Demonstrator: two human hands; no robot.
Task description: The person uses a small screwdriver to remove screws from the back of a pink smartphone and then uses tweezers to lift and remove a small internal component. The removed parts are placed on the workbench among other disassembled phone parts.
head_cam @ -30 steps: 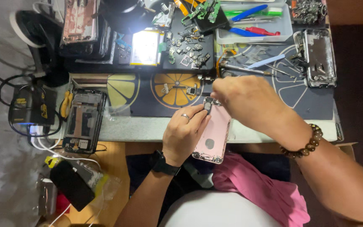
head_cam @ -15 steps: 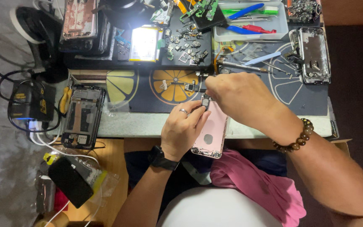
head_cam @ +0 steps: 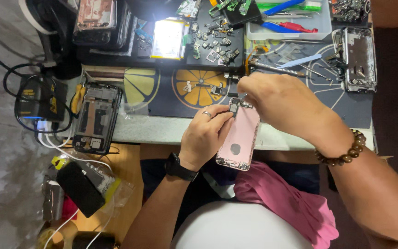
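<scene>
A: So, starting at the far left, what lies there?

B: A black power box (head_cam: 40, 99) with cables sits at the table's left edge. Just right of it lies an opened dark phone frame (head_cam: 96, 117), its insides facing up. Below that, on the wooden surface, a black slab in a clear bag (head_cam: 83, 186).

A: And toward the middle?

B: A work mat printed with citrus slices (head_cam: 199, 87) covers the bench, with small loose parts scattered on it. Behind it lies a bright rectangular panel (head_cam: 166, 39).

A: Where is the pink phone?

B: The pink phone housing (head_cam: 240, 136) is held at the near edge of the bench, tilted, back side up, its lower end over the person's lap. The left hand (head_cam: 206, 133), with a ring and a black wristwatch, grips its left edge, fingers curled closed on it.

A: And the other hand?

B: The right hand (head_cam: 284, 103), a bead bracelet on its wrist, is at the housing's top end, fingertips pinched together on something small there; I cannot tell what.

A: Further right?

B: A silver phone frame (head_cam: 358, 60) lies on the mat. A pink cloth (head_cam: 286, 203) rests on the lap.
</scene>
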